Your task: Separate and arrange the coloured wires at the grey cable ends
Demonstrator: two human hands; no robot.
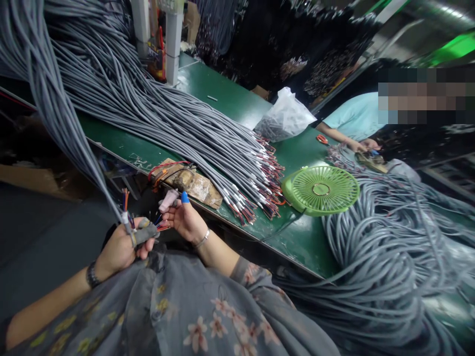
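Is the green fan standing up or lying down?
Lying down. The fan rests flat on the green table, its round grille facing up, beside the grey cables.

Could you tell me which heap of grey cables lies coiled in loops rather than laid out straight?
The heap at the right, beside the green fan; the other bundle lies straight.

One green fan [321, 189], one clear plastic bag [285, 118], two cable heaps, too many grey cables [178, 123] to count.
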